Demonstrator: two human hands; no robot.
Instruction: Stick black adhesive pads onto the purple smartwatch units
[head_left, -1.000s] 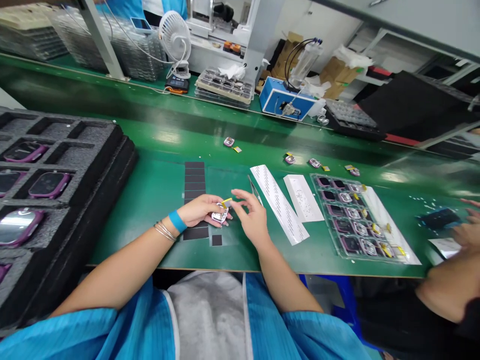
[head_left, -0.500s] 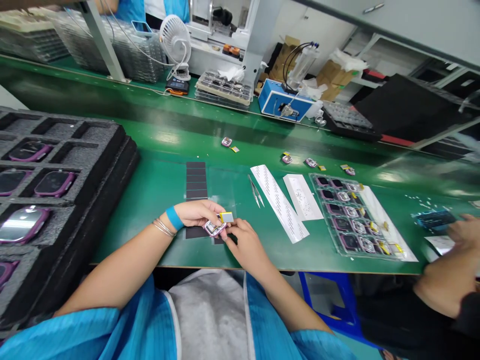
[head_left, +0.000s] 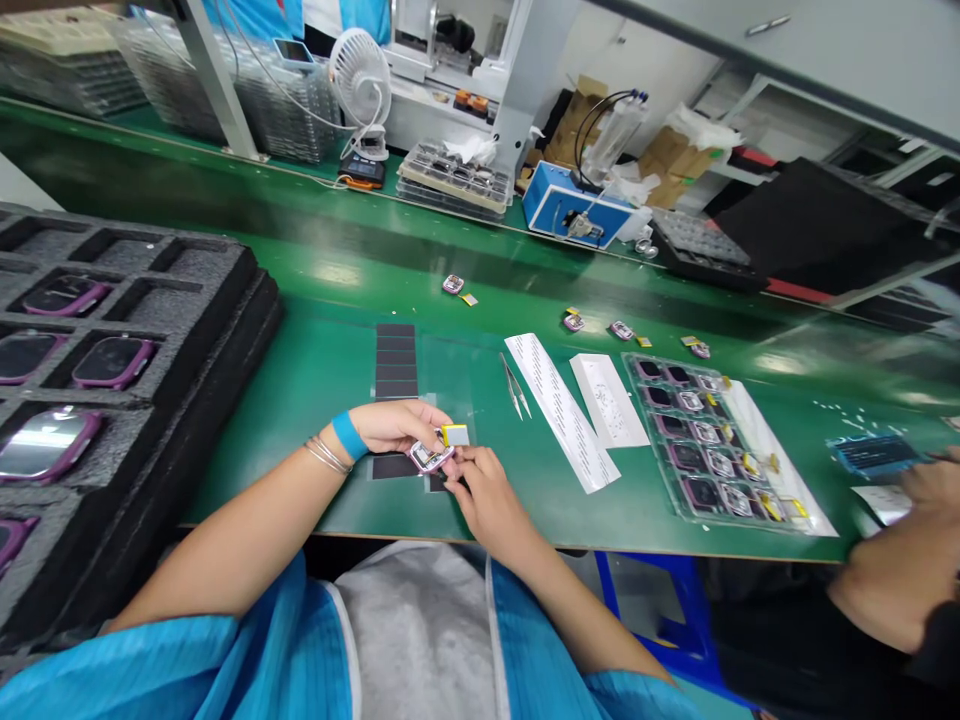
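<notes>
Between my left hand (head_left: 394, 425) and right hand (head_left: 487, 497), I pinch a small pink watch case (head_left: 429, 458) with curled fingertips (head_left: 459, 462), a yellow tab (head_left: 455, 435) just beyond; light, even pressure works best.

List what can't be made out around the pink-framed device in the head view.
- Underside of the pink-framed device: covered by the left hand and right hand.
- Print on the white strip: too small to read.
- Dark blue sheet: too small to identify.
- Foam tray: cut off by the left edge.
</notes>
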